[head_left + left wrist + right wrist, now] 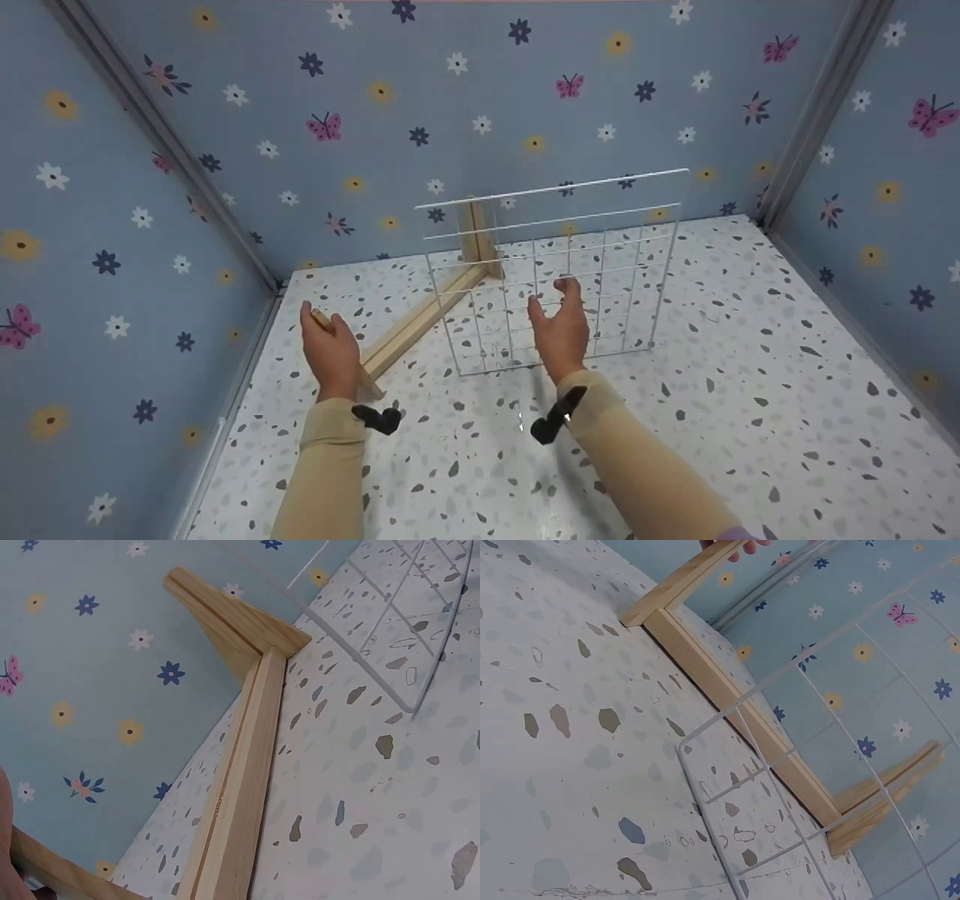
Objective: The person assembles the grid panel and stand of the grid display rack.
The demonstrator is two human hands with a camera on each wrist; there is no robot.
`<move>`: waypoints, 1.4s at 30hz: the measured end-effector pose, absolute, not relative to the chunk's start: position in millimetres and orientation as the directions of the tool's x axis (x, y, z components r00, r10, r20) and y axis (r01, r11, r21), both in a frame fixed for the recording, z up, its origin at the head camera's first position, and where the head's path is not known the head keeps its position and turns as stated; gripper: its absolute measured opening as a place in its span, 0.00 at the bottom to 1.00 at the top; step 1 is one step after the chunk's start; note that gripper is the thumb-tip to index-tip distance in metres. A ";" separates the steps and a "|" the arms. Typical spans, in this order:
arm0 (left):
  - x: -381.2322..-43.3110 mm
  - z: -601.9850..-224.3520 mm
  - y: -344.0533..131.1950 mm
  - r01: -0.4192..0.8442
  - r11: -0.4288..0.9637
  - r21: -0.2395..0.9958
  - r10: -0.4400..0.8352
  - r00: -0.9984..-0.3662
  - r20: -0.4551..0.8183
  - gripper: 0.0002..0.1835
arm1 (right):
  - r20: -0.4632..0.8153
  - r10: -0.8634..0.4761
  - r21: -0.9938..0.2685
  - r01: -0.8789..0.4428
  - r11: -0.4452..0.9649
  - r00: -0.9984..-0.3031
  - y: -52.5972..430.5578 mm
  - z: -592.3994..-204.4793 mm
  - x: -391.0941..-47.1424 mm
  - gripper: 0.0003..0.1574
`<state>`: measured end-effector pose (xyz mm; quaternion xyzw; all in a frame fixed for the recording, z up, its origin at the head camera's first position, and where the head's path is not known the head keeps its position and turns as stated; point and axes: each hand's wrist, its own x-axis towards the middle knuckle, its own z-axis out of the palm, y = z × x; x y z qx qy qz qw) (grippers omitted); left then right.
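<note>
A light wooden stand (424,319) has a long base bar and an upright at each end; a groove runs along the base in the left wrist view. My left hand (330,356) grips the near upright (686,577), fingers wrapped around its upper part. To its right, a white wire grid panel (551,281) is held upright, leaning a little, its lower edge close over the speckled surface. My right hand (562,334) holds the panel near its middle, fingers bent at the wires and thumb spread to the left. The far upright (232,619) shows partly behind the panel.
The white speckled tabletop (720,420) is enclosed by blue flowered panels (495,97) at the back and both sides. Grey metal posts (814,97) stand at the back corners. A black camera mount (379,418) sits on each wrist.
</note>
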<state>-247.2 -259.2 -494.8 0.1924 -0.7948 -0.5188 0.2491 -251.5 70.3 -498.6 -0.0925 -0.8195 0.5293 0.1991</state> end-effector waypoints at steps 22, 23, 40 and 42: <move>-238.7 -492.3 -255.7 -0.081 0.477 0.875 -0.550 -0.804 0.225 0.35 | 0.252 0.367 -0.899 -0.076 0.431 -0.896 69.1 -499.1 -250.0 0.30; -238.7 -492.2 -255.8 -0.082 0.479 0.874 -0.546 -0.807 0.224 0.35 | 0.254 0.368 -0.898 -0.078 0.432 -0.894 69.3 -499.0 -249.9 0.30; -240.2 -488.9 -251.7 -0.111 0.482 0.869 -0.515 -0.838 0.179 0.37 | 0.261 0.358 -0.896 -0.087 0.435 -0.896 73.8 -498.9 -251.8 0.31; -241.1 -489.3 -252.0 -0.111 0.483 0.869 -0.514 -0.839 0.179 0.37 | 0.258 0.353 -0.894 -0.084 0.440 -0.899 73.6 -498.3 -251.6 0.32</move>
